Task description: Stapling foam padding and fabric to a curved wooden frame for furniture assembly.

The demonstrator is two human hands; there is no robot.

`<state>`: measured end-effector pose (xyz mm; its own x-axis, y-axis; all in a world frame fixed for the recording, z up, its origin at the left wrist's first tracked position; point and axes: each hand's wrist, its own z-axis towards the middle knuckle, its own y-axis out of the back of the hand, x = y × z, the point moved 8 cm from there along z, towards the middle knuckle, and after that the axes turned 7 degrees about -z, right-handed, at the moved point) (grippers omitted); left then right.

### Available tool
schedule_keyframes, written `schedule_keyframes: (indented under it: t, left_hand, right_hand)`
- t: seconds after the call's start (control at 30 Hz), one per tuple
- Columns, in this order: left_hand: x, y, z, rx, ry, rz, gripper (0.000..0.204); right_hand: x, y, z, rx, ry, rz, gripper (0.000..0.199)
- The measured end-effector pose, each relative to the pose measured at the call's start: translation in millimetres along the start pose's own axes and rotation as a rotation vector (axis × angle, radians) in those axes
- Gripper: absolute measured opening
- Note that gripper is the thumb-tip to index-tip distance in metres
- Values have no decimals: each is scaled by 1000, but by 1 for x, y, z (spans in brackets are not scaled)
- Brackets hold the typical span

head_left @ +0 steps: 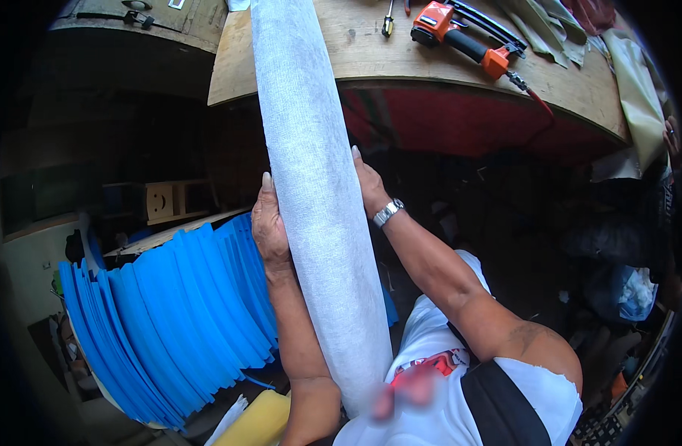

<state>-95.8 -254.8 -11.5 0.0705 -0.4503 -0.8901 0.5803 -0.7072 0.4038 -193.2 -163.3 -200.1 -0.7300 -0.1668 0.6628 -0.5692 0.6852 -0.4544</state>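
Observation:
A long roll of light grey woven fabric runs from the wooden worktable down toward my body. Its far end lies over the tabletop and its near end comes up against my white shirt. My left hand grips the roll from the left side, thumb pointing up along it. On the opposite side, a little farther out, my right hand clasps it, with a metal watch on the wrist. The roll hides most of the fingers of both hands.
An orange and black staple gun with a red hose lies on the table, near a screwdriver. Pieces of fabric hang off the right corner. Stacked blue foam sheets stand at left, above a yellow cushion-like piece.

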Motion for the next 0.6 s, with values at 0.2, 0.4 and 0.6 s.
schedule_keyframes:
  t: [0.2, 0.4, 0.6]
  left_hand:
    - [-16, -12, 3, 44, 19, -27, 42]
    - [-25, -34, 17, -52, 15, -70, 44]
    - [-3, -36, 21, -181, 205, -317, 50]
  right_hand:
    - [50, -8, -65, -66, 554, -405, 81]
    - [112, 11, 55, 150, 544, -136, 80]
    - [167, -14, -17, -74, 944, -601, 75]
